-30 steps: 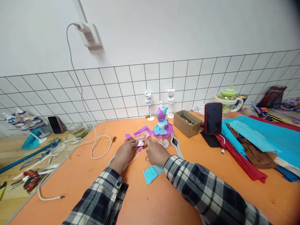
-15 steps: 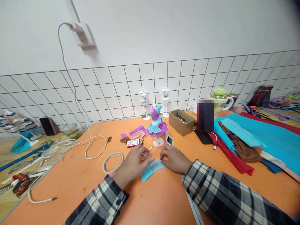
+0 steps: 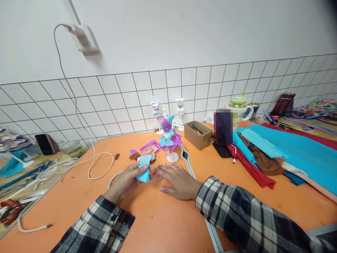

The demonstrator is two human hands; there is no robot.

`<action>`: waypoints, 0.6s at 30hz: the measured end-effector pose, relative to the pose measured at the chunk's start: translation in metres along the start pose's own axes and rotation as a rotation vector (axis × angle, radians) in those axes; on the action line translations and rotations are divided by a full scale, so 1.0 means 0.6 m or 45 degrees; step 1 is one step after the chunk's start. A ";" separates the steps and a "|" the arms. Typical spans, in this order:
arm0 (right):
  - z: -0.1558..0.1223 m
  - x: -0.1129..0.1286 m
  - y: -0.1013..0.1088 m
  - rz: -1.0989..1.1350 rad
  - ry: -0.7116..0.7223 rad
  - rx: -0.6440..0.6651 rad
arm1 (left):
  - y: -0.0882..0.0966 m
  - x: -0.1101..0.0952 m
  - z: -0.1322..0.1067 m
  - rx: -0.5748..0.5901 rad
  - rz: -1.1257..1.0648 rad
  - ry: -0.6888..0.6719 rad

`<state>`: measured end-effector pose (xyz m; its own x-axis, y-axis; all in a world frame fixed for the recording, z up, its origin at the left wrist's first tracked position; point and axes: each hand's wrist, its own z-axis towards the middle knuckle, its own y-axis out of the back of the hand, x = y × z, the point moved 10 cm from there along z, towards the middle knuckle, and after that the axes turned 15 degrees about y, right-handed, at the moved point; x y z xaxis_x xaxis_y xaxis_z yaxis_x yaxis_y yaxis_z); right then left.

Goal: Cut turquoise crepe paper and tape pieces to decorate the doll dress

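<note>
My left hand (image 3: 127,181) pinches a folded light-blue strip (image 3: 144,168) of thin cloth or paper between thumb and fingers, raised a little off the orange table. My right hand (image 3: 177,181), fingers stretched out and palm down, is beside a small pair of scissors (image 3: 157,176). Its fingertips reach the handle loops; whether they touch cannot be made out. Behind the hands stands a small mannequin (image 3: 170,131) in a purple and light-blue ruffled dress. A roll of tape (image 3: 113,179) lies partly hidden behind my left hand.
Two white mannequins (image 3: 156,114) stand by the tiled wall. A cardboard box (image 3: 198,135) and an upright dark blurred-out object (image 3: 223,126) are to the right, near stacked coloured sheets (image 3: 302,147). Scraps (image 3: 150,149) lie behind the scissors. A white cable (image 3: 102,175) loops at left.
The light-blue strip has come up off the table in my left hand and is now folded smaller. My right hand has let go of it and moved left to the scissors.
</note>
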<state>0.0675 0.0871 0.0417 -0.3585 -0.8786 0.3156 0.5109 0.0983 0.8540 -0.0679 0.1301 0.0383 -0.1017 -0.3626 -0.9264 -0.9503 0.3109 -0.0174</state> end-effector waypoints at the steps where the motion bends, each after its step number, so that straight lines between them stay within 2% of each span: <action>1: 0.004 0.009 -0.011 -0.059 0.021 0.074 | 0.008 0.008 0.005 -0.023 -0.108 0.030; 5: 0.007 0.022 -0.012 -0.089 0.092 0.164 | -0.009 0.037 0.019 0.009 -0.294 0.152; 10: -0.017 -0.016 0.009 -0.042 0.011 0.214 | -0.034 0.059 0.020 0.036 -0.513 0.289; 12: -0.025 -0.020 0.010 -0.050 0.057 0.211 | -0.034 0.063 0.021 0.015 -0.577 0.294; 16: -0.035 -0.001 0.015 0.022 0.228 0.176 | -0.023 0.068 0.023 -0.096 -0.584 0.268; 18: -0.038 -0.004 0.038 -0.011 0.159 0.087 | -0.022 0.070 0.023 -0.124 -0.588 0.278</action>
<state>0.0978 0.0808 0.0510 -0.2605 -0.9305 0.2575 0.4519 0.1181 0.8842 -0.0555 0.1226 -0.0057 0.2856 -0.6209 -0.7300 -0.9325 -0.0041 -0.3613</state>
